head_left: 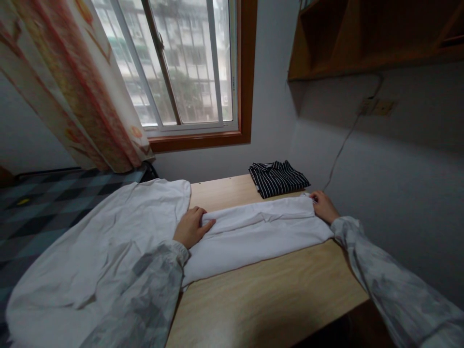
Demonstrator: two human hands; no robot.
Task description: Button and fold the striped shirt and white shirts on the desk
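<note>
A white cloth (253, 239) lies folded lengthwise in a long band across the table. Its wider, loose part (108, 251) spreads, wrinkled, off to the left over the bed. My left hand (192, 227) grips the band near the far table edge, with the thumb on top and the fingers bent at the fold. At the band's right end, my right hand (324, 205) pinches the far corner between thumb and fingers. Just beyond the cloth sits a folded black shirt (279, 179) with white stripes and a collar.
The wooden table (264, 295) has its front edge near me. A bed with a checked cover (21, 237) adjoins on the left. Behind are a window (188, 63) and a patterned curtain (83, 87). A wooden shelf (326, 67) and a cable (340, 150) are on the right.
</note>
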